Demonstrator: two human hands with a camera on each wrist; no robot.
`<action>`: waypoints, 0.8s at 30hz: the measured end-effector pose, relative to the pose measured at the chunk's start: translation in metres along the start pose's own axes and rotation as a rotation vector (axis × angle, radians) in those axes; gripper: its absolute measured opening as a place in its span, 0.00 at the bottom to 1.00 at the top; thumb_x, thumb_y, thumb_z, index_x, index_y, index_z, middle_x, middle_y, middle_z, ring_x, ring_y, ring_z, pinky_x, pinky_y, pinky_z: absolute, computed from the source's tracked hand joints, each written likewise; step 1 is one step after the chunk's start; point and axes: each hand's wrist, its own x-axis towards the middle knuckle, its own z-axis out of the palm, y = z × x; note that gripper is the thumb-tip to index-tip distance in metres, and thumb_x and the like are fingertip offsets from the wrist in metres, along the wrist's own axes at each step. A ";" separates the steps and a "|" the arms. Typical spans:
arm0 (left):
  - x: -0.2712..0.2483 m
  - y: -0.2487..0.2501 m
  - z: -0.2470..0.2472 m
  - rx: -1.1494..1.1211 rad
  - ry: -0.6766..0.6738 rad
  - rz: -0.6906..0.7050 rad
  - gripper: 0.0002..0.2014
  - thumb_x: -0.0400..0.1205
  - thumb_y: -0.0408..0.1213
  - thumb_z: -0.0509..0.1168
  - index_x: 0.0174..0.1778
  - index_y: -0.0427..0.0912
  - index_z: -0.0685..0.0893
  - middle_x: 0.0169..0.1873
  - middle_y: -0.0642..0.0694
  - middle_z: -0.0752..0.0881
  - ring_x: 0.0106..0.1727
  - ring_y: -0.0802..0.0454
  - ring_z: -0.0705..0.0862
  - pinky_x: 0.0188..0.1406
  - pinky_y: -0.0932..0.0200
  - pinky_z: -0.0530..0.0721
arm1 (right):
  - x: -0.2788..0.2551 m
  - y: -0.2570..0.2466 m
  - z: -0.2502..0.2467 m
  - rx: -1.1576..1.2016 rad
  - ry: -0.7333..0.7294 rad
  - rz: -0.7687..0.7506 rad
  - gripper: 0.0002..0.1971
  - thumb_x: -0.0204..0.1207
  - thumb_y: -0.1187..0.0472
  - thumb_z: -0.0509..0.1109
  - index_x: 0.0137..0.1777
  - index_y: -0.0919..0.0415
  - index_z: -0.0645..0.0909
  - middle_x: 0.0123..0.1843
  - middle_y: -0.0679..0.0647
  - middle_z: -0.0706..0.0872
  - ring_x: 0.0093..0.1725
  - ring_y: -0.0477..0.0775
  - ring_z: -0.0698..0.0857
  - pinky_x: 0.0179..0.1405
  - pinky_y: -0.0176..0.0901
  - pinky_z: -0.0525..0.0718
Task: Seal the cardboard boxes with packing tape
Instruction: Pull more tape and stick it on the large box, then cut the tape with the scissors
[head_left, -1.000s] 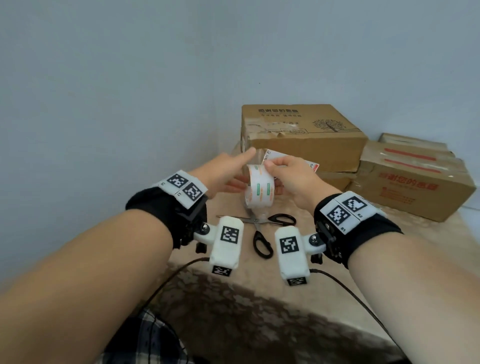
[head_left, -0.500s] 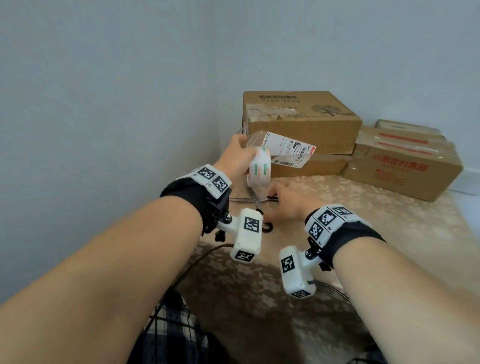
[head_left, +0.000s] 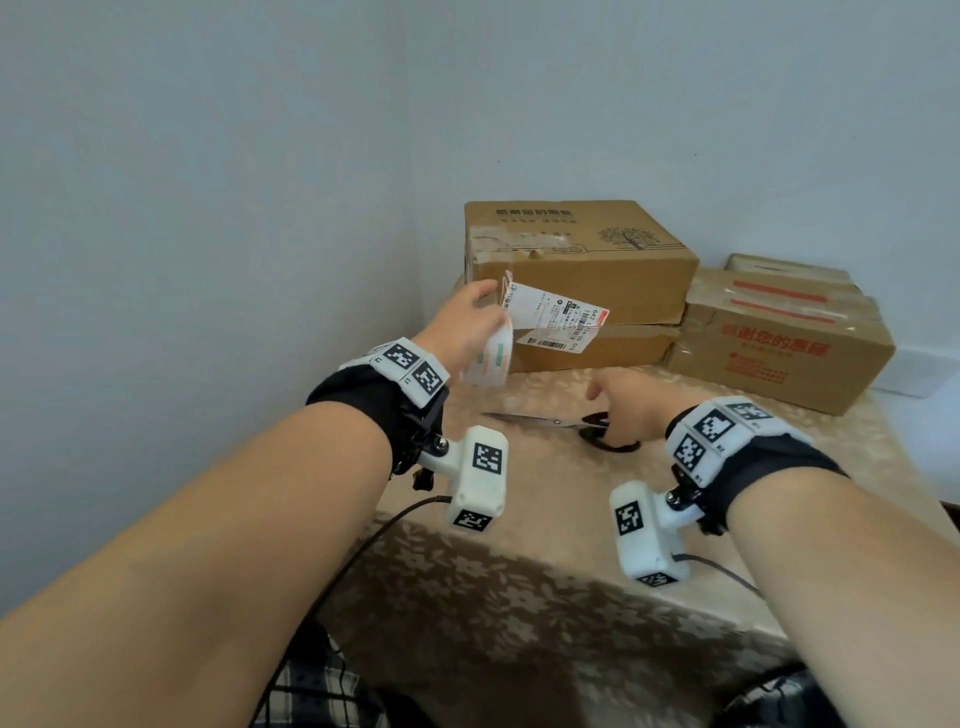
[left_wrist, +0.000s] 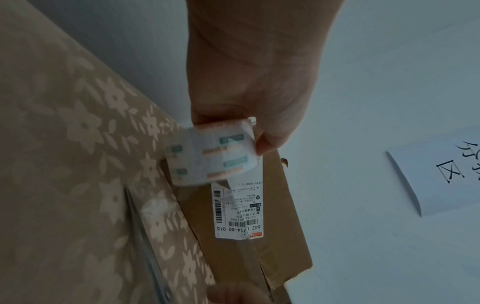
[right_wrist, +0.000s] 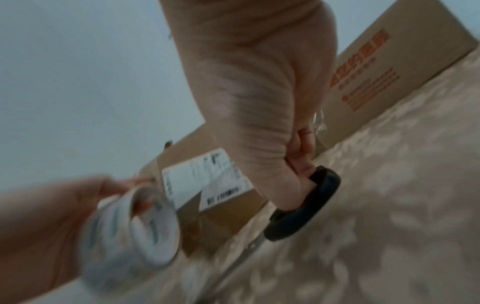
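Note:
My left hand (head_left: 467, 327) grips a white tape roll (head_left: 491, 358) with green and orange marks, held in the air near the stacked boxes. A strip pulled from the roll carries a white shipping label (head_left: 558, 319). In the left wrist view the tape roll (left_wrist: 211, 152) sits between thumb and fingers, with the label (left_wrist: 237, 211) hanging below it. My right hand (head_left: 631, 405) is down on the table, fingers curled into the black handle of the scissors (head_left: 566, 423). The right wrist view shows the scissor handle (right_wrist: 306, 205) around my fingers. Cardboard boxes (head_left: 576, 260) stand at the back.
A second group of boxes with red print (head_left: 774, 343) stands at the back right. The table (head_left: 519, 561) has a beige flowered cloth, and its front edge is near my wrists. A grey wall runs along the left. A sheet of paper with writing (left_wrist: 441, 176) hangs on the wall.
My right hand let go of the tape, dropped to the table and took hold of the scissors' handle. The left hand lifted the roll with the label strip towards the boxes.

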 end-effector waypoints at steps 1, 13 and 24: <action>0.002 0.001 -0.003 0.026 0.010 0.006 0.27 0.84 0.33 0.56 0.81 0.47 0.62 0.77 0.46 0.69 0.58 0.47 0.82 0.51 0.56 0.80 | -0.002 0.008 -0.007 -0.001 -0.007 0.020 0.29 0.76 0.59 0.72 0.77 0.57 0.68 0.73 0.57 0.76 0.68 0.59 0.77 0.58 0.43 0.76; 0.006 0.000 -0.025 -0.004 0.163 -0.148 0.15 0.83 0.36 0.57 0.66 0.39 0.69 0.41 0.43 0.80 0.37 0.48 0.79 0.35 0.56 0.75 | -0.013 0.024 -0.039 0.444 0.058 -0.137 0.20 0.72 0.43 0.75 0.56 0.56 0.81 0.48 0.54 0.87 0.44 0.50 0.83 0.46 0.41 0.79; 0.020 -0.013 -0.029 -0.034 0.206 -0.170 0.06 0.80 0.39 0.60 0.41 0.41 0.76 0.37 0.40 0.78 0.37 0.44 0.76 0.34 0.55 0.71 | 0.013 -0.011 -0.083 0.533 -0.209 -0.127 0.35 0.55 0.33 0.75 0.56 0.58 0.85 0.31 0.52 0.84 0.26 0.48 0.78 0.22 0.35 0.66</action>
